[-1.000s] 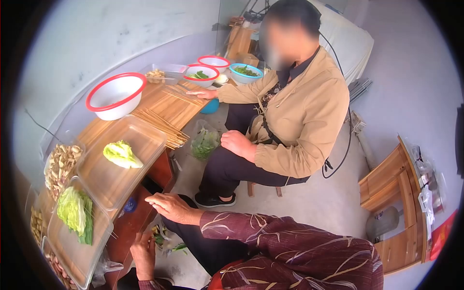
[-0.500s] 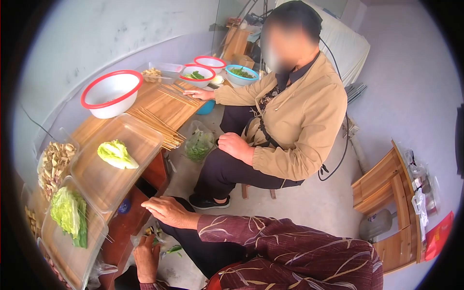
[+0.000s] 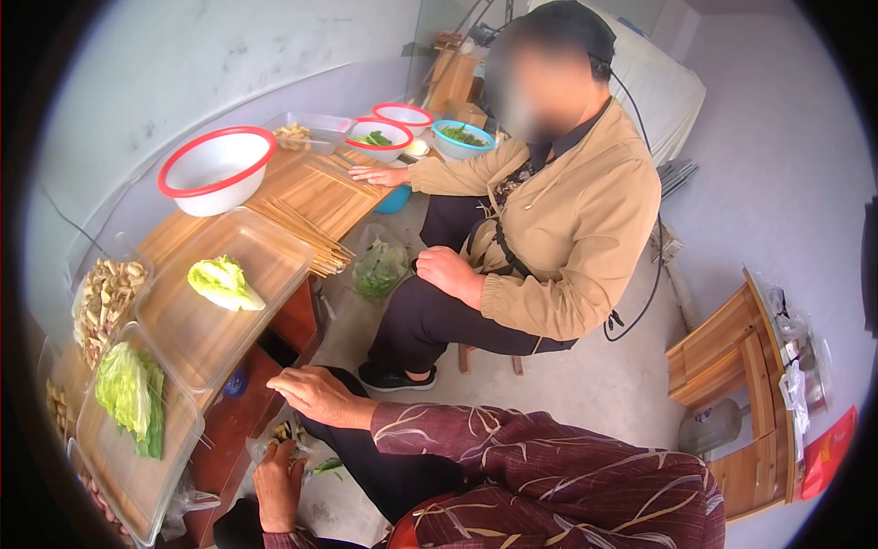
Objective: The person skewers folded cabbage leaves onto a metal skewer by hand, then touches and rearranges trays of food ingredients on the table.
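My right hand [image 3: 320,396] lies on my dark-trousered knee, fingers stretched toward the table and holding nothing. Lower down, my left hand [image 3: 278,487] rests by my other knee with its fingers loosely bent and thumb apart; nothing shows in it. Just past its fingertips, a clear plastic bag [image 3: 259,448] and some green scraps [image 3: 326,466] lie low near the floor. On the table edge, one clear tray [image 3: 187,425] holds lettuce leaves and green stalks [image 3: 131,393]. A second tray [image 3: 265,252] holds a single lettuce leaf [image 3: 224,283].
A co-worker in a tan jacket [image 3: 576,220] sits opposite, one hand [image 3: 380,175] on the table beside wooden skewers [image 3: 306,231]. A red-rimmed bowl [image 3: 218,174], smaller bowls with greens [image 3: 462,137] and a box of pale chopped pieces [image 3: 108,297] stand there. A wooden stool [image 3: 732,393] is at right.
The view has shifted slightly, and the co-worker's head has turned a little. Both my hands stay where they were.
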Motion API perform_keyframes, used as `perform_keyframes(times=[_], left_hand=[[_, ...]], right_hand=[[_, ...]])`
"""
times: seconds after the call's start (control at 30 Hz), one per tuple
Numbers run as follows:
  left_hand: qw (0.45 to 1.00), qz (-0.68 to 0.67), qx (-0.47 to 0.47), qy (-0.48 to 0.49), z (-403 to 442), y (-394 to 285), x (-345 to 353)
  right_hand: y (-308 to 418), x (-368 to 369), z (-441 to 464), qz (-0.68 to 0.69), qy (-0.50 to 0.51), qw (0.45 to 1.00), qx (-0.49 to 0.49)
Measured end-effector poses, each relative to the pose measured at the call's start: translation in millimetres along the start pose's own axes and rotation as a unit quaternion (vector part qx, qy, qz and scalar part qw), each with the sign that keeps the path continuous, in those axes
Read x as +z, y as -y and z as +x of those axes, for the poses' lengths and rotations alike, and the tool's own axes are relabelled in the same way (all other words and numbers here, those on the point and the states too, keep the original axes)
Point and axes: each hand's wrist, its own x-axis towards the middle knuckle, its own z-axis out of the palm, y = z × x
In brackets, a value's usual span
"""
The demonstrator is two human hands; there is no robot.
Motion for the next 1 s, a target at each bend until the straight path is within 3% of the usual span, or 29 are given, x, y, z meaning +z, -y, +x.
perform_keyframes(times=[0.33,0.57,0.73,0.8,0.83,0.9,1.0], left_hand=[[1.000,0.003,-0.011,0.007,1.4,4.4,4.2],[1.000,-0.001,-0.004,-0.006,2.5,5.7,7.1],[1.000,-0.001,-0.013,-0.001,0.0,12.6,11.1],[1.000,0.007,-0.005,-0.010,-0.4,12.6,11.0],[1.000,0.008,-0.008,-0.009,0.3,12.9,11.0],[1.000,0.003,-0.007,-0.011,0.7,13.4,11.7],[1.000,0.011,-0.008,-0.006,2.5,14.3,12.9]], right_hand=[[5.9,-4.7,4.1,-0.004,-0.039,0.999,-0.023],[6.0,-0.1,3.5,0.033,-0.033,0.999,0.011],[-27.2,-12.9,9.5,0.245,-0.055,0.964,0.090],[-57.5,-27.6,12.3,0.357,-0.094,0.900,0.230],[-80.6,-35.5,13.2,0.435,-0.132,0.841,0.293],[-114.5,-51.6,14.0,0.460,-0.215,0.759,0.408],[-174.4,-56.7,9.5,0.475,-0.270,0.696,0.466]])
